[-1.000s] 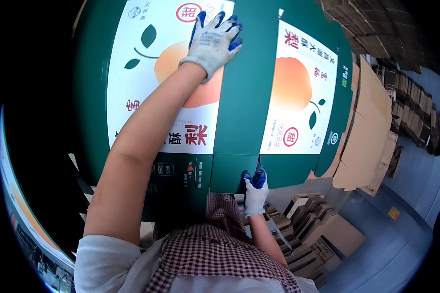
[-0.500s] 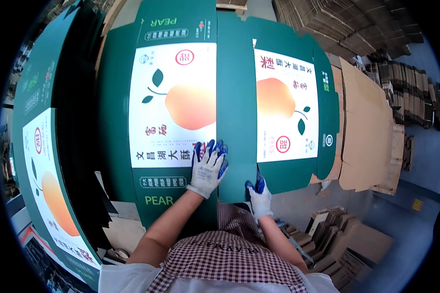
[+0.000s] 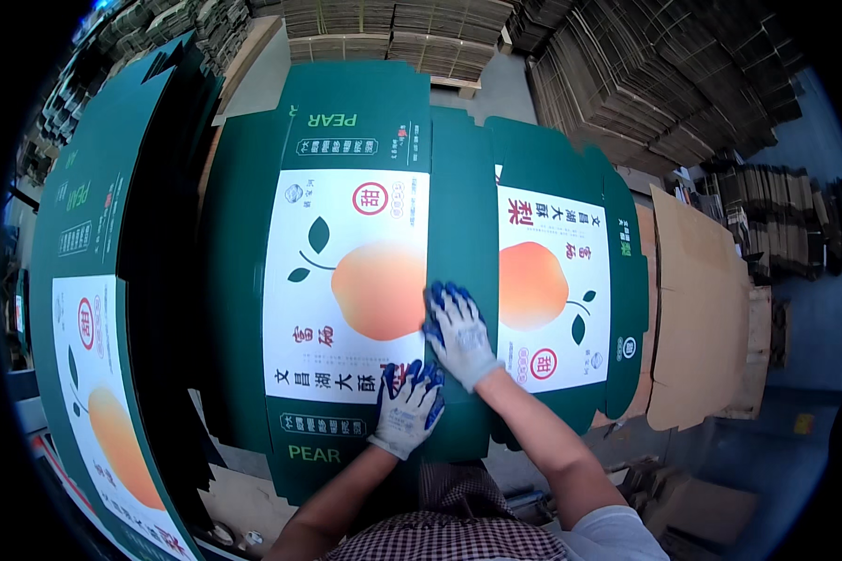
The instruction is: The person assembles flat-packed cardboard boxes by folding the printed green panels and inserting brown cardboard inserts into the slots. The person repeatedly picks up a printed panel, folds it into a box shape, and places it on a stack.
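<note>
A flat green pear carton of printed cardboard (image 3: 355, 122) lies in front of me, its white panel bearing an orange pear and dark leaves. To its right, beyond a plain green strip (image 3: 466, 224), is a second white pear panel (image 3: 585, 243). My left hand (image 3: 409, 411), in a white glove with blue fingers, rests on the left panel's lower right corner, fingers spread. My right hand (image 3: 462, 341), gloved alike, lies with fingers stretched out along the seam between that panel and the green strip. Neither hand grips anything; the palms are hidden.
More green printed cartons (image 3: 84, 234) stand stacked at the left. A plain brown cardboard sheet (image 3: 702, 309) lies beyond the right panel. Bundled brown cardboard stacks (image 3: 646, 75) fill the back right, with others on a pallet (image 3: 393, 47) at the back.
My right hand has left the near edge of the cardboard and moved forward and left onto the seam. My left hand stays on the panel's corner. The view has tilted up, showing more background.
</note>
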The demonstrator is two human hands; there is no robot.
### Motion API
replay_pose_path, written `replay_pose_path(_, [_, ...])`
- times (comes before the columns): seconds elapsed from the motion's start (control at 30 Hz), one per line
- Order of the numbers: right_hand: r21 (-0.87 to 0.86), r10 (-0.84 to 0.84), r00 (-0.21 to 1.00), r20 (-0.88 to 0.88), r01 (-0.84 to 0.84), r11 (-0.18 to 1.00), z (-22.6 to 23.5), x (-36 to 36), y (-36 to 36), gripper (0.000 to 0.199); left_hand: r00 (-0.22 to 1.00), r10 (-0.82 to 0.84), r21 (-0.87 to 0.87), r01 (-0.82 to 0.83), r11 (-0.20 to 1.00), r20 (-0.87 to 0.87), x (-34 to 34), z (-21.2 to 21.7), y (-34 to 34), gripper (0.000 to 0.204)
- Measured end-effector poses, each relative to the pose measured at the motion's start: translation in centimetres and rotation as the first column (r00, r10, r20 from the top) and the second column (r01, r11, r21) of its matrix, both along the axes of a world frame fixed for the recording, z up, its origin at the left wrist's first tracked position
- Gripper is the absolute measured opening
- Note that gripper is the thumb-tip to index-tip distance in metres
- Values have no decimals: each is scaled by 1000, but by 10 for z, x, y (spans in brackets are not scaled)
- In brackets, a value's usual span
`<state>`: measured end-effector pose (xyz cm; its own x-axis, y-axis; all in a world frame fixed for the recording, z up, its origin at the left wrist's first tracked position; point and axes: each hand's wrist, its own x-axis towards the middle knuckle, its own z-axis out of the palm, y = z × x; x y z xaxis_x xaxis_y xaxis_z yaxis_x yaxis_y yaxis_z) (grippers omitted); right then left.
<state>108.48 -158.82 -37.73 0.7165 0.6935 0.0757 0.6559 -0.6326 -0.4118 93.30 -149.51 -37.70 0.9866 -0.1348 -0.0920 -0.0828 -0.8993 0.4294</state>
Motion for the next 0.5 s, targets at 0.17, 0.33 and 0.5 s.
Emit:
replay_pose_path(0.17, [-65,-70,992,101,77,995,-16,102,52,49,1000,-24,2,24,1000,20,15,-1,8,40])
replay_pose_path(0.33, [-157,-125,988,87,138,978,-23,156,101,52,1000,-2,32,2,999,3,7,-4,10,42])
replay_pose_path(0.5, [-89,-216,969,123,227,970,-14,135,94,54,1000,-22,-1,22,1000,-6,-8,4,12,42])
